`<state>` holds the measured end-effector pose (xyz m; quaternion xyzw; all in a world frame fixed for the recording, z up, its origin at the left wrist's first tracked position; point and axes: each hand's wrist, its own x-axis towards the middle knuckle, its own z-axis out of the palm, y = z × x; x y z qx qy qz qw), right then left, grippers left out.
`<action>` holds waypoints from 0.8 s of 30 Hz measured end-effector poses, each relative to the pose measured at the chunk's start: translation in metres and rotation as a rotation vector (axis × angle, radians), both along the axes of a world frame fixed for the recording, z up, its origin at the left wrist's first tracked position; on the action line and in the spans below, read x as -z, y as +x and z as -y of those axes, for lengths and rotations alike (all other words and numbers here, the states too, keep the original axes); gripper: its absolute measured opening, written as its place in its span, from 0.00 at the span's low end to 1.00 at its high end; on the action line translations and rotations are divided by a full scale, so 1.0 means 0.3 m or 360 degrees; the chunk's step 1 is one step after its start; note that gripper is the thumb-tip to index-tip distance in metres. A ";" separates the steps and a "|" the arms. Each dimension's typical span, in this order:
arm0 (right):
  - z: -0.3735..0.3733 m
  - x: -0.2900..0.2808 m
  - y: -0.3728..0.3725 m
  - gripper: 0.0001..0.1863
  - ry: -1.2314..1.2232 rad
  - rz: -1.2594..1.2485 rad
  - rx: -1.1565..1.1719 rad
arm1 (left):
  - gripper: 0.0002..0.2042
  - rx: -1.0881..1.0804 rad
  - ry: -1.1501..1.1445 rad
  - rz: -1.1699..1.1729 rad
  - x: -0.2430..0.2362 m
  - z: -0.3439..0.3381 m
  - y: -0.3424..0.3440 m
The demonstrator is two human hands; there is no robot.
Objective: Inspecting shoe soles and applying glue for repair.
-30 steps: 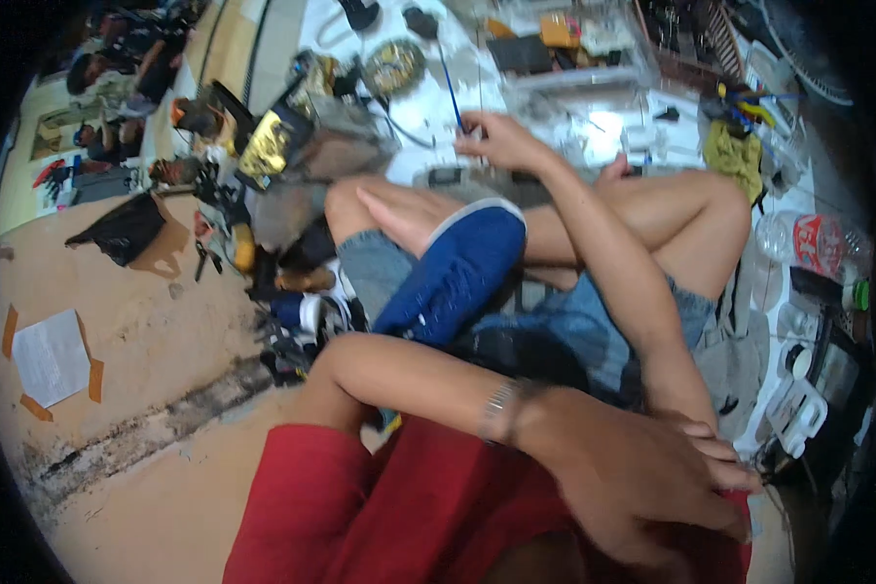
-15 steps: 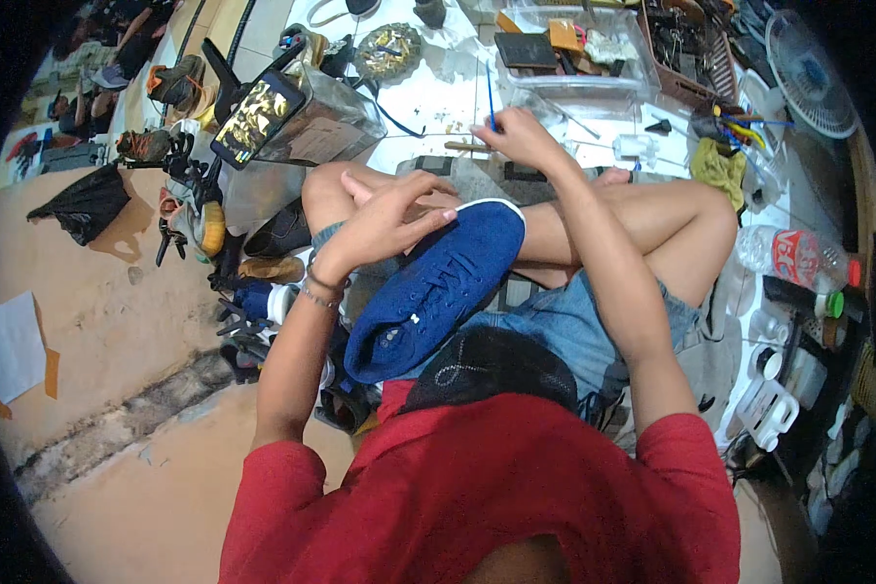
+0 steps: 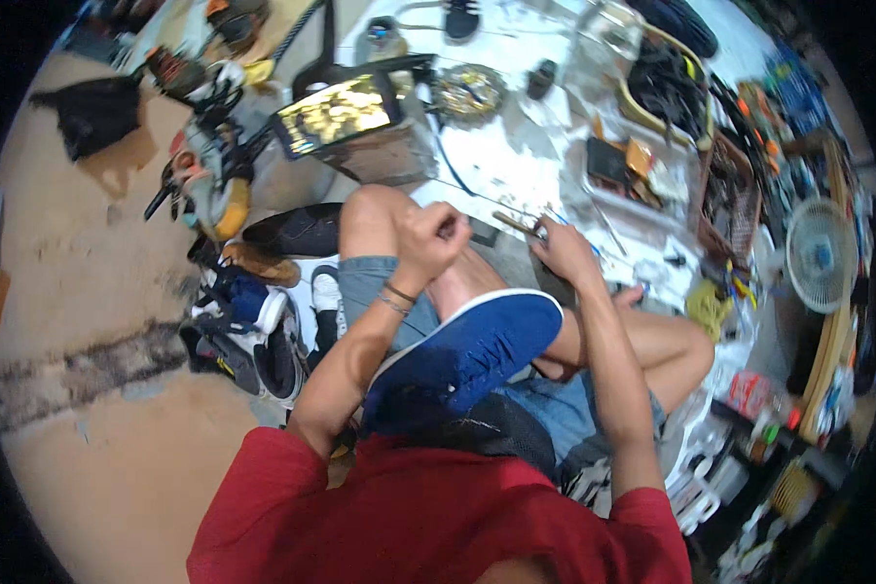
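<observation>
A blue lace-up shoe [image 3: 467, 365] with a white sole edge lies tilted across my lap, toe toward the upper right. My left hand [image 3: 435, 238] is raised above my shin, beyond the shoe. Its fingers curl inward; whether anything is inside them is hidden. Over the white floor covering, my right hand [image 3: 565, 251] has its fingers closed at the near end of a thin tan stick [image 3: 514, 224]. I cannot make out what lies between those fingers. Neither hand touches the shoe.
A lit phone [image 3: 341, 115] stands on a holder at the left, by a round dish [image 3: 469, 94] of small bits. To the right are a clear plastic bin [image 3: 603, 209], a brown basket [image 3: 728, 185], a fan [image 3: 820, 255] and a plastic bottle [image 3: 757, 399]. Several shoes [image 3: 253, 355] crowd my left.
The view has turned and shifted. My left hand has come off the shoe and curled. My right hand no longer shows the upright blue stick and is now by the tan stick.
</observation>
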<state>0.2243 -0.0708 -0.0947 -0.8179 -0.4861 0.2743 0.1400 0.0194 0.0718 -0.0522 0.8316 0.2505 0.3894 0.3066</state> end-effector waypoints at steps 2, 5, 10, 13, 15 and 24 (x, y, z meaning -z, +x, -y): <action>-0.020 0.013 -0.010 0.17 -0.0044 0.0004 -0.0064 | 0.06 0.0012 0.0036 0.0046 0.002 -0.011 -0.007; -0.052 0.026 -0.034 0.18 -0.0108 0.0106 -0.0122 | 0.07 0.0028 -0.0027 0.0010 -0.003 -0.023 -0.016; -0.056 0.053 -0.019 0.15 -0.0026 0.0193 -0.0173 | 0.08 0.0026 -0.0064 0.0074 -0.016 -0.021 -0.008; -0.035 0.045 -0.016 0.16 -0.0032 0.0367 -0.0163 | 0.08 0.0057 -0.0070 0.0098 -0.013 -0.013 -0.008; -0.013 0.014 -0.023 0.18 0.0007 0.0372 -0.0104 | 0.09 0.0070 -0.0116 0.0065 -0.015 0.001 -0.013; 0.092 -0.104 -0.100 0.17 0.0393 0.0288 0.0327 | 0.10 0.0190 -0.0023 -0.0148 -0.068 0.014 -0.090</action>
